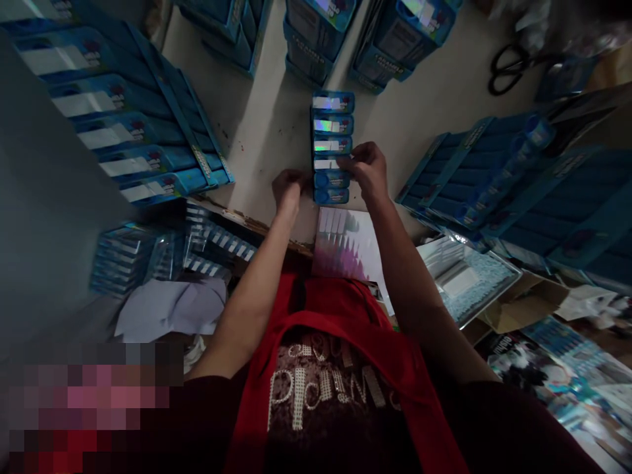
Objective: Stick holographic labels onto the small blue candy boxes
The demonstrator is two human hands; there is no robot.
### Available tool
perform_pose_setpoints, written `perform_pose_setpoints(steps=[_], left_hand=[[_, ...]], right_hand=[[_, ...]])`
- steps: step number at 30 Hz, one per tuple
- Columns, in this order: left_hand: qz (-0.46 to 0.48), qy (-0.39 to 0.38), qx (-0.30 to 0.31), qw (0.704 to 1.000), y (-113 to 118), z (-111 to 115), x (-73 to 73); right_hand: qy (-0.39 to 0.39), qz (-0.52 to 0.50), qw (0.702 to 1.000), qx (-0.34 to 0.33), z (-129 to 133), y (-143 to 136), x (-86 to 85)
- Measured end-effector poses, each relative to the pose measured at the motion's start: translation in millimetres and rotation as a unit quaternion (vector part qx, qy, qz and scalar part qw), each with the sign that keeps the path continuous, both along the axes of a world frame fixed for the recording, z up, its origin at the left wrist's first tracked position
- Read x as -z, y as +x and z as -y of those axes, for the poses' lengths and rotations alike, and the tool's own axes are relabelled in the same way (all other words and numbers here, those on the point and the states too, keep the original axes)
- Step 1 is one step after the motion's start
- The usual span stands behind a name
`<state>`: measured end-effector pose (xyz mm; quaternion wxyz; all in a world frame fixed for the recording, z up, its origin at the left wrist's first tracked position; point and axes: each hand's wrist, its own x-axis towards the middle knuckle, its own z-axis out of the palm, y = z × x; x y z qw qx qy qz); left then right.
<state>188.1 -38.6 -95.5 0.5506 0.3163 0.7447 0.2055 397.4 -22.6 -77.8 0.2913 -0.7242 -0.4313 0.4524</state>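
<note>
A column of several small blue boxes lies on the worktable in front of me, printed with "Caramelo". The upper ones carry shiny white sticker strips across their faces; the two nearest me show plain blue fronts. My right hand is at the column's right side, its fingers pinched at the right end of the lowest white strip. On the other side my left hand has its fingers curled close to the column's left edge. Whatever may be between those fingers is too dark to make out.
Stacks of similar blue boxes stand at the left, the back and the right. Black-handled scissors lie at the back right. A printed sheet is at the front edge, and a clear tray sits right of it.
</note>
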Motion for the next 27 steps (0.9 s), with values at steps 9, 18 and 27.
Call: perform_pose_setpoints(steps=[9, 18, 27], left_hand=[[-0.040, 0.165, 0.398, 0.902, 44.8, 107.3, -45.6], [-0.162, 0.059, 0.540, 0.823, 71.1, 88.8, -47.0], [-0.114, 0.032, 0.470, 0.875, 61.5, 81.1, -27.0]], right_hand=[[-0.102, 0.276, 0.924, -0.246, 129.2, 27.8, -27.5], [-0.077, 0.289, 0.906, -0.300, 144.2, 42.7, -32.2], [-0.031, 0.312, 0.892, -0.326, 177.9, 12.8, -22.1]])
